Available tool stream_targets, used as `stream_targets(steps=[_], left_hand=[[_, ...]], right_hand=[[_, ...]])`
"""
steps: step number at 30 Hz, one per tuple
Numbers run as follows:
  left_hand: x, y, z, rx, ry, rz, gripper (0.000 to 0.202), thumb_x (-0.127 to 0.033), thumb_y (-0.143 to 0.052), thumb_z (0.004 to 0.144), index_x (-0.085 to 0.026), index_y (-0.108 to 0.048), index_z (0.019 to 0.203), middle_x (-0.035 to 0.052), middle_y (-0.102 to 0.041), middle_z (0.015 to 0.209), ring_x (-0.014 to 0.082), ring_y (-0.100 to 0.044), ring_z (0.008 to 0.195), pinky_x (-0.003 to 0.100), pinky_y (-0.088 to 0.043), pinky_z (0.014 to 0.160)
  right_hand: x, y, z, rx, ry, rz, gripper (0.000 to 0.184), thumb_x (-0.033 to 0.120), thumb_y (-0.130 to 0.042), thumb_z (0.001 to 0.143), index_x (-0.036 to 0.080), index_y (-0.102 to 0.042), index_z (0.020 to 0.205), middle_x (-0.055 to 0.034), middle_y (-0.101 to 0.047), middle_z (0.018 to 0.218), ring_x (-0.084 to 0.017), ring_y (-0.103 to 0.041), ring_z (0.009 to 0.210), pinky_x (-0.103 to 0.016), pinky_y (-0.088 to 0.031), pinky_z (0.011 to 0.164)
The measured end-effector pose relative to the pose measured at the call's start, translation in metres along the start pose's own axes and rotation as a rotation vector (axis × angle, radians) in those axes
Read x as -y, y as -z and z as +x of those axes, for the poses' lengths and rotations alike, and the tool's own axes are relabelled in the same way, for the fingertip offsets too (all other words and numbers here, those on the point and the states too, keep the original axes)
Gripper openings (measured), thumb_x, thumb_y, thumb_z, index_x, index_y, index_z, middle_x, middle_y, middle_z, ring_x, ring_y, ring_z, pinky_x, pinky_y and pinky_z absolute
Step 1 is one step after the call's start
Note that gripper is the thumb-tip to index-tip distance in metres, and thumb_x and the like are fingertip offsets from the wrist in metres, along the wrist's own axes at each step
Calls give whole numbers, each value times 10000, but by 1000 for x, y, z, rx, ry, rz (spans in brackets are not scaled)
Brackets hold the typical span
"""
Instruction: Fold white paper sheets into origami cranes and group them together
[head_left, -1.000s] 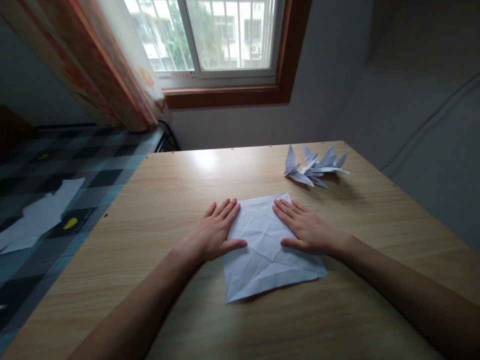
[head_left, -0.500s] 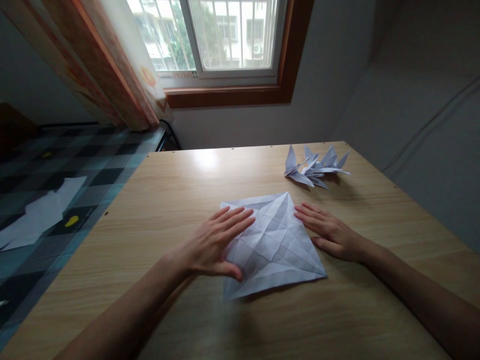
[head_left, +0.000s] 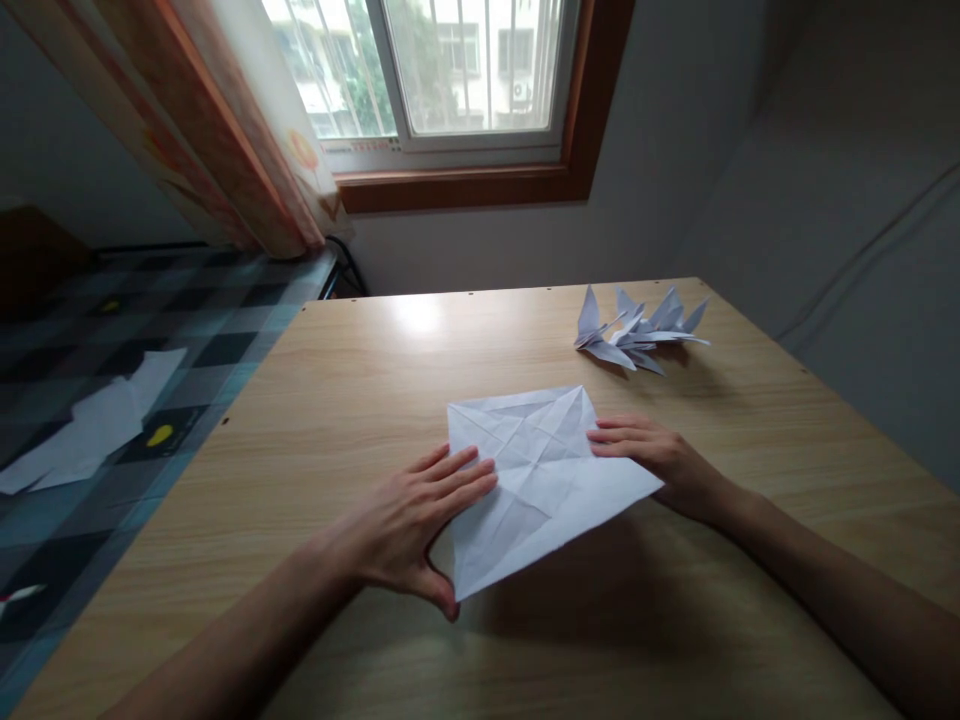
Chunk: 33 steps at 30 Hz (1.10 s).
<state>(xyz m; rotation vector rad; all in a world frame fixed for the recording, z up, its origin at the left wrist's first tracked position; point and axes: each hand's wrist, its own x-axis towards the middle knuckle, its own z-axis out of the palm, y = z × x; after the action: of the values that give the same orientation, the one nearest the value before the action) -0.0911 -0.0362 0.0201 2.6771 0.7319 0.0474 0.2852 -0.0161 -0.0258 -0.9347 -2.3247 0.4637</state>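
A creased white square sheet of paper (head_left: 536,480) lies on the wooden table (head_left: 360,400), its near and right side lifted off the surface. My left hand (head_left: 420,520) rests at the sheet's left edge, fingers stretched over the paper and thumb tucked under the near left corner. My right hand (head_left: 660,460) is at the right edge, its fingers partly under the raised paper, holding that side up.
Several folded white paper cranes (head_left: 637,330) sit at the far right of the table. A bed with a checked cover (head_left: 150,340) and loose white sheets (head_left: 90,425) lies to the left. A window and curtain stand behind; a wall runs along the right.
Both hands slid from lying flat on the middle of the sheet out to its side edges. The near right side of the paper has come up off the table.
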Motion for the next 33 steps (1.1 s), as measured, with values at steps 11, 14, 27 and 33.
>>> stream_targets(steps=[11, 14, 27, 33], left_hand=[[-8, -34, 13, -618, 504, -339, 798, -433, -554, 900, -221, -97, 1518, 89, -699, 1070, 224, -698, 894, 401, -577, 795], [-14, -26, 23, -873, 574, -93, 853, -429, -559, 895, -244, -14, 1525, 169, -483, 1406, 300, -517, 1268, 499, -471, 1004], [-17, -27, 86, -159, 384, 234, 697, -514, -335, 962, -93, -232, 1509, 187, -252, 1575, 311, -181, 1478, 501, -181, 1185], [-12, -20, 80, -117, 384, 243, 720, -519, -341, 947, -76, -245, 1507, 176, -235, 1582, 291, -191, 1479, 457, -179, 1187]], right_hand=[[23, -7, 12, -203, -414, 48, 355, 400, -612, 858, 209, -559, 563, -71, -696, 921, -253, -643, 887, -420, -517, 801], [19, -12, 12, -340, -463, -21, 256, 427, -673, 799, 197, -631, 901, -102, -641, 1028, -289, -613, 986, -465, -518, 857], [43, -49, 77, 230, 137, -275, 873, 640, -387, 927, 54, -153, 1531, -228, -264, 1563, -299, -209, 1472, -493, -241, 1190], [26, -40, 69, 311, 69, -307, 808, 630, -373, 940, 78, -246, 1516, -205, -277, 1558, -297, -246, 1461, -513, -237, 1186]])
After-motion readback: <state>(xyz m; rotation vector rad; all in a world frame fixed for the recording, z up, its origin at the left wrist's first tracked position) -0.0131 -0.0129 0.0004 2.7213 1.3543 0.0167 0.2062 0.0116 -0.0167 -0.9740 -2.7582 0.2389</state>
